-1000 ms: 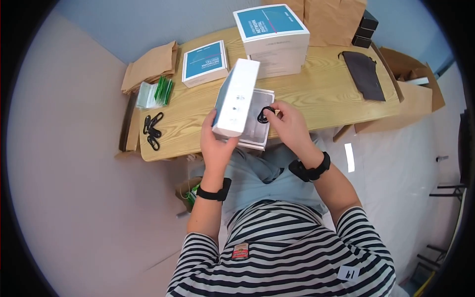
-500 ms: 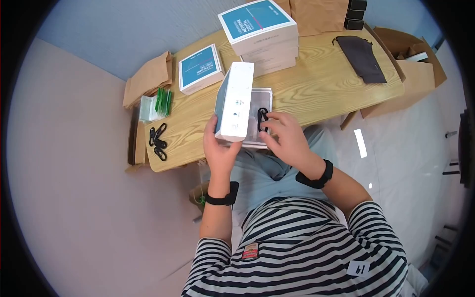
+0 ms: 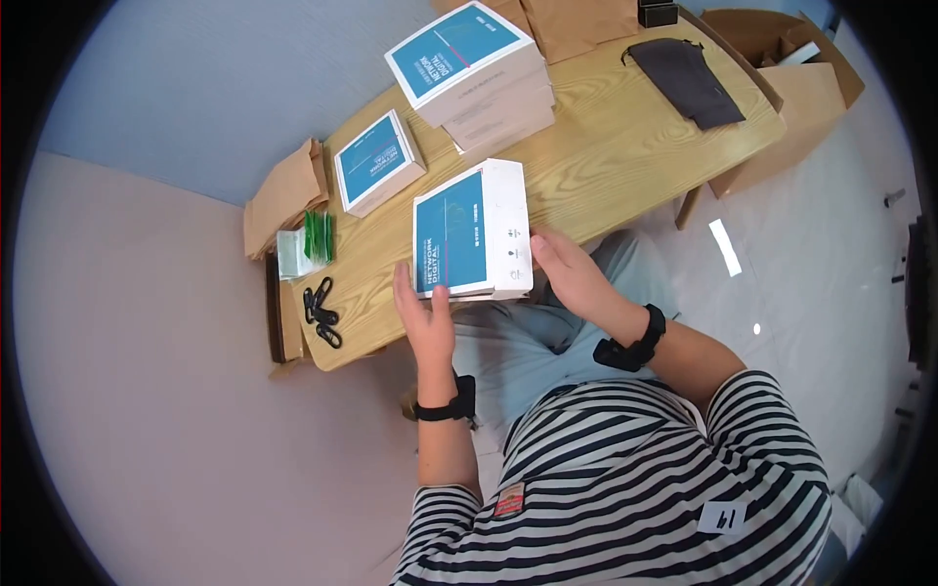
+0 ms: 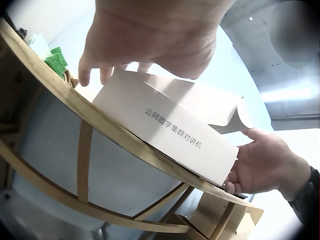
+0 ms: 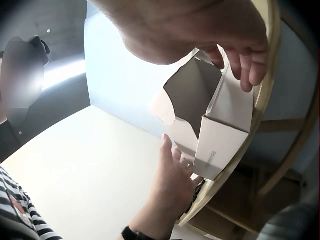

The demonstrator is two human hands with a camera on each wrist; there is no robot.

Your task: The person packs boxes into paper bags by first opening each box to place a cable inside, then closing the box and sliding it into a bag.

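Note:
A white box with a blue-topped lid [image 3: 451, 234] sits at the table's near edge, its lid lowered but still gaping in the right wrist view, where the dark interior [image 5: 192, 87] and a side flap show. My left hand [image 3: 427, 317] rests against its left side, thumb at the front of the lid. At the right side my right hand [image 3: 575, 281] touches the box near the lid's edge, thumb by the flap in the left wrist view; its fingers [image 4: 234, 182] lie against the lower corner. Neither hand shows a cable. The inside is hidden in the head view.
Behind stand a closed box [image 3: 376, 166] and a stack of boxes [image 3: 498, 107]. Black cables [image 3: 322, 313], green-and-clear packets [image 3: 315, 239] and paper bags [image 3: 285, 200] lie left. A dark pouch [image 3: 684, 83] lies right; a cardboard carton [image 3: 782, 117] stands beyond the table's right end.
The raised lid has come down over the tray. My right hand has let go of the black cable, now out of sight, and moved to the box's right side. The head view has shifted.

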